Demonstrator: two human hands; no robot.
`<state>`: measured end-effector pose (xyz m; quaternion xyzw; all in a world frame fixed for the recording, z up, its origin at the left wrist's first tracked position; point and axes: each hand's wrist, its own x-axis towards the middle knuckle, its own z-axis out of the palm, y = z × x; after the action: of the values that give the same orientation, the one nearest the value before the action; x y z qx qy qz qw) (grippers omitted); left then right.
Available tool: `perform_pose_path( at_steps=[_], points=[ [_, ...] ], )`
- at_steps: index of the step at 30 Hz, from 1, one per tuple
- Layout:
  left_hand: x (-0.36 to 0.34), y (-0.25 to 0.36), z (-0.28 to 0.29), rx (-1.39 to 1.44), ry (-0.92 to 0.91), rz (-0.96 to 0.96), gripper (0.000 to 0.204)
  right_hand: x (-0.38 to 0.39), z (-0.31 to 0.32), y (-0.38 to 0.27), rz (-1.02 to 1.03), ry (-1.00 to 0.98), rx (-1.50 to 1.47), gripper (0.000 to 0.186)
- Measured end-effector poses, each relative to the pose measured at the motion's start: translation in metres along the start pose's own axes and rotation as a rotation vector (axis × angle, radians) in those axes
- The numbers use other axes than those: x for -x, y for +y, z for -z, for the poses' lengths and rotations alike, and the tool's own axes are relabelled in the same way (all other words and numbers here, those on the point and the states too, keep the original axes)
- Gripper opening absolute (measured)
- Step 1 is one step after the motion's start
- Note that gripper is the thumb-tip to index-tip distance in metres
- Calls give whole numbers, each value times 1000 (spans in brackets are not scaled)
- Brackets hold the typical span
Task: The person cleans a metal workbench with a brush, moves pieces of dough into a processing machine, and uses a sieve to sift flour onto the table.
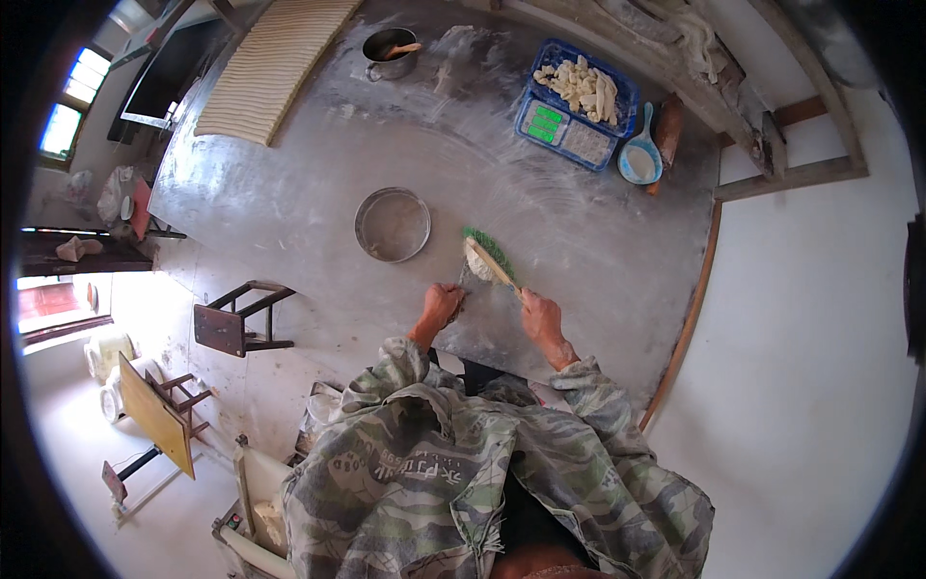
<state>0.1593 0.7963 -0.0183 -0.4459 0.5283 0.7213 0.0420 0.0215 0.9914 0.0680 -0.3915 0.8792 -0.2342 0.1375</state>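
Note:
My right hand (543, 317) is closed round the wooden handle of a brush (495, 261) with green bristles. The bristles rest on the grey tabletop (598, 280), against a small heap of white flour-like powder (476, 264). To the left of the heap, my left hand (443, 303) is low at the table with its fingers curled in. Something thin and dark seems to be under those fingers, but its kind is hidden. Beyond my left hand lies a round metal sieve (393, 225), touched by neither hand.
A blue tray (632, 92) with pale dough pieces and a scale (545, 123) stands far right. Beside it are a blue ladle (640, 159) and a wooden roller (667, 145). A metal pot (391, 66) and a ridged pale sheet (275, 68) lie far left. A stool (222, 330) stands left.

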Motion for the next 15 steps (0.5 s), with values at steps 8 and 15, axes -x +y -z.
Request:
perform_pose_path(
  at_steps=[8,15],
  points=[
    [9,16,16,171,-140,52,20,8,29,-16,-135,117,-114,24],
    [37,38,48,256,-100,2,21,7,24,-5,-285,150,-468,18]
  ],
)
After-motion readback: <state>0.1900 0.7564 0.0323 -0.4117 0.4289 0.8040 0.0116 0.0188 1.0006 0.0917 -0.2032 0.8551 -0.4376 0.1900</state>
